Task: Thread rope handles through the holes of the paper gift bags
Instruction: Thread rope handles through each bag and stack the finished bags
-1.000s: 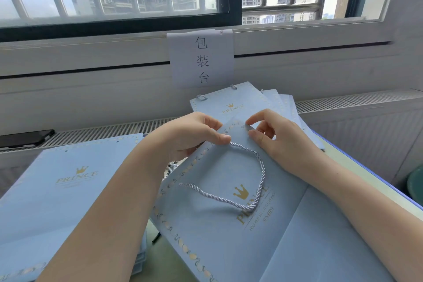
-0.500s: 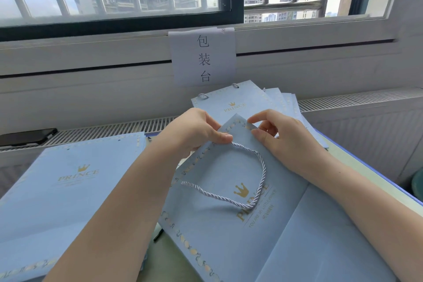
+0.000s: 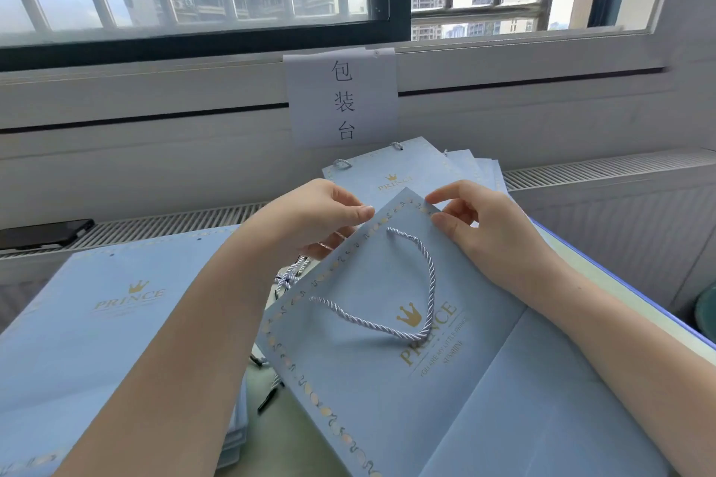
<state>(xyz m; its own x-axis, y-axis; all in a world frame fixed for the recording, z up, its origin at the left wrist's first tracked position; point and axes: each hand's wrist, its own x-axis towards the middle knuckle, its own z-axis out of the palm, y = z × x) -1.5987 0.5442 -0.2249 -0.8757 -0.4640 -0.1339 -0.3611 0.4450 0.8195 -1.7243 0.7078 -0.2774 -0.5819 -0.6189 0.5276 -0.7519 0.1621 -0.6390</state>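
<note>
A flat light-blue paper gift bag printed with a gold crown and "PRINCE" lies tilted in front of me. A twisted pale rope handle loops across its face, with both ends at the bag's top border. My left hand pinches the top edge of the bag near the left of its upper corner, fingers curled behind the paper. My right hand pinches the same edge at the upper corner, thumb on the face. A bundle of loose rope handles shows under my left wrist.
A stack of flat blue bags lies at the left. Several bags with handles fitted lie fanned at the back under a paper sign. A dark phone rests on the radiator grille at far left. The table's blue edge runs along the right.
My left hand has let go of the rope's upper end and moved up to the bag's top edge. The right hand has shifted slightly along the same edge. The rope loop lies free.
</note>
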